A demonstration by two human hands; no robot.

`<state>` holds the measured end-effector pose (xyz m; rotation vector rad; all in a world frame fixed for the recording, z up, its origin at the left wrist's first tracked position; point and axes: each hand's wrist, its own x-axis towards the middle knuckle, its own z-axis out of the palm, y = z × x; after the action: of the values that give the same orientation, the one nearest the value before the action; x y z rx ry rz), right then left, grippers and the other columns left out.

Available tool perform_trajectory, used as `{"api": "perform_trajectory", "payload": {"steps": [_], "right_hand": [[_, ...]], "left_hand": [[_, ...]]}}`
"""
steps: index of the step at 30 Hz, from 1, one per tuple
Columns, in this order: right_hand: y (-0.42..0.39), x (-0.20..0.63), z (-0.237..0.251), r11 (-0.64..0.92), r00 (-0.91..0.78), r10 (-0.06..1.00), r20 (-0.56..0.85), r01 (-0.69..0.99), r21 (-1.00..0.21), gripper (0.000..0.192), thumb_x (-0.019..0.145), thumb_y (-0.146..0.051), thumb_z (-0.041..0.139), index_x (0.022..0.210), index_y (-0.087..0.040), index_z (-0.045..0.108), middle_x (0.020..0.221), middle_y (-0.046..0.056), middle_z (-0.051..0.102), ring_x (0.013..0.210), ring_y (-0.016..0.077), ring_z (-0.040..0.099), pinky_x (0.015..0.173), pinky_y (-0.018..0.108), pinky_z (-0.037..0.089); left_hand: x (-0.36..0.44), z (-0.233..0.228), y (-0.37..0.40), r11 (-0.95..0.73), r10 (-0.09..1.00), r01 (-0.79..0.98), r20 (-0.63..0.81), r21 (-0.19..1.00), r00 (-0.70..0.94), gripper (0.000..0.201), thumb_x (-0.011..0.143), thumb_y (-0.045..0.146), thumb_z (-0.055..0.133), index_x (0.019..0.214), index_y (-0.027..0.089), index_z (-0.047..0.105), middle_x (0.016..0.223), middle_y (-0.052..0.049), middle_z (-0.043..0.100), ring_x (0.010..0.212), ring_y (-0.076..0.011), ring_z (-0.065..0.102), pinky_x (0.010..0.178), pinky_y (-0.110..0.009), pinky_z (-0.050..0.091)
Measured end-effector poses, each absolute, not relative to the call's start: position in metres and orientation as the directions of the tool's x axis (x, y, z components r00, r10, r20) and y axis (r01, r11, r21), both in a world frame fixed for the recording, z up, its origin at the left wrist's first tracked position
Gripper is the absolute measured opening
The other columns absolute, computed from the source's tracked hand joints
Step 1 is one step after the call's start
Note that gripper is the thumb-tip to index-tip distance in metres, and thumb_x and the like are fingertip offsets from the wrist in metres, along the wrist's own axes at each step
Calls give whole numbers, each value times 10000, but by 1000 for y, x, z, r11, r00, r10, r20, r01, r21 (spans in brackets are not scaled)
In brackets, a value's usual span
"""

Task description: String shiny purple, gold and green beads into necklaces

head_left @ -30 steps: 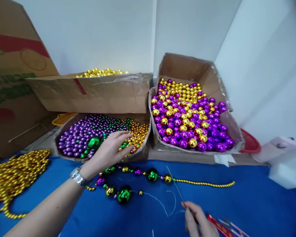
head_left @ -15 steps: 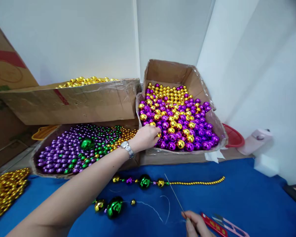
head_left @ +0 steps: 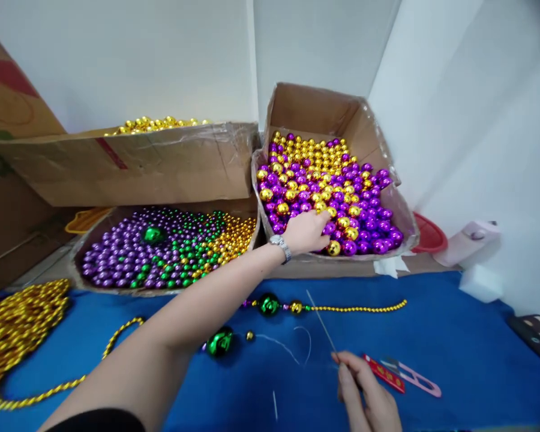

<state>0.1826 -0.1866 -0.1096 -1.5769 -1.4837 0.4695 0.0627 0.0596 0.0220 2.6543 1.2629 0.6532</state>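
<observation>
My left hand (head_left: 308, 231), with a watch (head_left: 281, 248) on its wrist, reaches over the front of a cardboard box (head_left: 335, 108) full of shiny purple and gold beads (head_left: 364, 210). Its thumb and forefinger are apart, close to a purple bead and touching the pile. At the lower right, my right hand (head_left: 366, 390) pinches a long thin needle (head_left: 323, 321) that points up and left. Fine thread (head_left: 276, 343) curves across the blue cloth to a small gold bead (head_left: 250, 335) beside a large green bead (head_left: 219, 342). My left forearm hides part of this strand.
Another box holds small purple, green and gold beads (head_left: 117, 255); gold balls (head_left: 148, 124) show behind it. A strung bead strand (head_left: 360, 309) lies across the blue cloth (head_left: 459, 348). Pink thread snips (head_left: 418, 379) and a red packet (head_left: 384, 373) lie rightward. Gold bead chains (head_left: 22, 324) pile leftward.
My left hand has moved right across the bead box, and its fingers have spread. The view has tilted down, showing more cloth and gold chain. My right hand still holds the needle.
</observation>
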Motion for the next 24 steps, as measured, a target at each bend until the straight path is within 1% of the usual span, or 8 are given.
{"api": "perform_trajectory", "payload": {"steps": [2,4,6,8,10,13,19,24], "right_hand": [[-190,189,-105,152,131,951,280,590,-793,303,926,-407,434,1024,-197,628,811,59,692,696,167,680,611,189,547],[-192,193,-102,168,85,957,276,613,-772,288,930,-382,429,1045,-197,618,836,56,686,730,166,676,659,207,549],[-194,194,-101,169,58,963,264,634,-754,270,934,-361,424,1047,-202,611,875,57,687,764,172,674,703,231,550],[-194,191,-101,191,2,969,249,634,-749,254,939,-340,419,1054,-206,601,927,64,688,778,174,673,706,239,554],[-192,185,-102,247,-69,962,263,623,-742,242,942,-315,415,1068,-207,591,973,76,683,795,176,672,691,238,556],[-189,176,-104,348,-158,933,322,618,-705,229,941,-273,416,1076,-202,587,986,86,683,834,180,670,693,234,551],[-184,163,-102,446,-237,892,386,607,-657,214,933,-219,418,1062,-184,585,942,85,688,772,168,674,659,226,543],[-184,159,-100,460,-247,883,398,617,-639,209,934,-204,418,1063,-177,580,903,88,688,739,161,671,630,224,537]], "left_hand": [[48,25,48,-642,766,651,362,404,531,294,768,251,592,1036,132,565,934,-112,605,855,-234,573,743,-354,441],[26,27,31,-610,786,474,408,635,465,274,767,230,608,1021,131,574,919,-84,602,821,-194,572,731,-329,454],[0,25,8,-444,856,187,353,876,378,270,772,212,620,1027,133,580,913,-67,602,787,-164,582,706,-307,476],[-26,16,-18,-187,920,-63,197,980,340,288,791,210,615,1069,147,581,938,-59,609,778,-148,601,721,-308,501],[-47,0,-42,30,950,-213,38,977,311,323,789,205,630,1107,168,586,986,-59,618,790,-145,621,737,-300,520],[-67,-28,-69,222,957,-333,-140,916,253,347,784,199,656,1124,181,590,1005,-65,632,786,-146,640,692,-255,532],[-77,-55,-90,311,948,-466,-238,829,210,252,823,207,628,1068,167,587,978,-81,642,753,-137,639,643,-226,531],[-78,-55,-94,344,936,-474,-256,810,241,233,840,204,604,1068,158,583,965,-76,623,751,-135,628,635,-220,527]]}}
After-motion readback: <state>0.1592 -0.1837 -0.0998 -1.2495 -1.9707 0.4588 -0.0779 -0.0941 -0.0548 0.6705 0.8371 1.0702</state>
